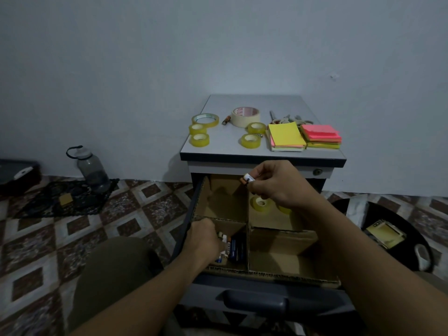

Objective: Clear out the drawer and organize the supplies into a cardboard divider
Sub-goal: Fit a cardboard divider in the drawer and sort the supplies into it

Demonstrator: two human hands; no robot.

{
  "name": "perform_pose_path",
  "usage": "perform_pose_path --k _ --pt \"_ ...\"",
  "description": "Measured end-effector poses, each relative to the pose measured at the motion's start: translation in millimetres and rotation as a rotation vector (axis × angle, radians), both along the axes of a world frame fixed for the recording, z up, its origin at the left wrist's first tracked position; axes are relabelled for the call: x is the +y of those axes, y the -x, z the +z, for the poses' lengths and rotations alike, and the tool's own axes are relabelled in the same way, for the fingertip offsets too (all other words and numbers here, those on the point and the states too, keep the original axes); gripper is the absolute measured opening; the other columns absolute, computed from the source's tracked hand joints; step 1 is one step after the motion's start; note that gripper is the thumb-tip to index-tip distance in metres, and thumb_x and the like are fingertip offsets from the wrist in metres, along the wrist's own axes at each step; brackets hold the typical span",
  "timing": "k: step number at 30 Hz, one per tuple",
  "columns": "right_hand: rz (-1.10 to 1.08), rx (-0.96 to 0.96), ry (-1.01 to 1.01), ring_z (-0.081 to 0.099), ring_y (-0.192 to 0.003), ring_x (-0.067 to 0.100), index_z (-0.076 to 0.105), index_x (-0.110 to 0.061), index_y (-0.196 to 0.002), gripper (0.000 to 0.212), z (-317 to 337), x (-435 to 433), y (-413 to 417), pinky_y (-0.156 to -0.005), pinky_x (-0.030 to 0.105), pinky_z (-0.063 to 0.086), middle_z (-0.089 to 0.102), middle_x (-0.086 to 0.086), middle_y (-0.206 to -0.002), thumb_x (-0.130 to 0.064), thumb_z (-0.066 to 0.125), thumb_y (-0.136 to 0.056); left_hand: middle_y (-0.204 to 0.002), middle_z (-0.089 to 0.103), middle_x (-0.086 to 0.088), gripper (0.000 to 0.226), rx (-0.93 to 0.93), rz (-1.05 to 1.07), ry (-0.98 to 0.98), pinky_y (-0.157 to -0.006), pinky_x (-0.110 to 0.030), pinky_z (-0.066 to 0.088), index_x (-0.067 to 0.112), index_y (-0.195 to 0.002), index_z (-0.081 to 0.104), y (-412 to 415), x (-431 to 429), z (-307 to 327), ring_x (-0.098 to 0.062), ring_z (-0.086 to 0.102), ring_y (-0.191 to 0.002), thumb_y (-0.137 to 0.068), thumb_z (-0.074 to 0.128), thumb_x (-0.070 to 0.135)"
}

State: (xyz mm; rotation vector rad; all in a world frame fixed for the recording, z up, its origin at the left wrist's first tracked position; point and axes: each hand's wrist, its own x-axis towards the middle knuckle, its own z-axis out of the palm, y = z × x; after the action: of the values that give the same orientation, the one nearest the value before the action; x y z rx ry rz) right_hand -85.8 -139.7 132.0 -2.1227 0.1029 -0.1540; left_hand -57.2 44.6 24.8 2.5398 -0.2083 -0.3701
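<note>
Standing against the pale wall, the small grey cabinet [263, 156] had its top drawer [257, 299] pulled open, and a brown cardboard divider with four compartments [248, 229] sat inside it. On the cabinet's top surface several things waited: a wide roll of cream masking tape [245, 116], five yellowish clear tape rolls [199, 139], two stacks of yellow and pink sticky notes [304, 138], and some scissors-like tools behind them, too dim to name. The far-right compartment already held two clear tape rolls [261, 203]; the near-left one held dark batteries [236, 248]; the far-left and near-right looked empty. By that count the sorting seemed roughly a third done, with tapes, notes and tools left to place.

The right hand [278, 183] hovered above the far compartments, its fingers pinching a small orange-and-white battery [247, 178]. The left hand [206, 238] reached into the near-left compartment, fingers curled among the batteries; whether they gripped one could not be told.
</note>
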Motion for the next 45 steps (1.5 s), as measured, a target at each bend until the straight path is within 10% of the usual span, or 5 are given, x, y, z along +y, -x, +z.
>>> perform_pose_path --k 16,24,45 --pt "-0.007 0.036 -0.015 0.064 -0.079 0.014 0.067 -0.015 -0.094 0.011 -11.8 4.6 7.3 -0.065 0.026 0.050 0.068 0.003 -0.090 -0.013 0.072 -0.085 -0.105 0.067 -0.010 0.021 -0.248 -0.163 -0.363 -0.067 -0.023 0.045 0.003 -0.097 0.067 1.3 3.3 6.7 -0.022 0.067 -0.092 -0.099 0.046 0.002" --pt "-0.010 0.046 -0.050 0.069 -0.081 0.025 0.055 -0.020 -0.098 0.024 -25.1 11.2 14.3 -0.067 0.038 0.059 0.068 0.007 -0.094 -0.009 0.071 -0.085 -0.077 0.065 -0.006 0.032 -0.206 -0.109 -0.169 -0.060 -0.030 0.053 0.013 -0.075 0.063 -16.0 30.6 46.6 -0.019 0.064 -0.069 -0.094 0.059 0.038" --pt "0.042 0.350 0.053 0.064 -0.080 0.008 0.073 -0.020 -0.092 0.012 -87.8 101.0 5.0 -0.062 0.017 0.053 0.069 -0.003 -0.095 -0.013 0.064 -0.088 -0.064 0.072 -0.008 0.029 -0.061 -0.087 0.140 -0.051 -0.028 0.052 0.010 -0.076 0.069 -86.7 69.2 48.5 -0.021 0.072 -0.060 -0.096 0.061 0.029"
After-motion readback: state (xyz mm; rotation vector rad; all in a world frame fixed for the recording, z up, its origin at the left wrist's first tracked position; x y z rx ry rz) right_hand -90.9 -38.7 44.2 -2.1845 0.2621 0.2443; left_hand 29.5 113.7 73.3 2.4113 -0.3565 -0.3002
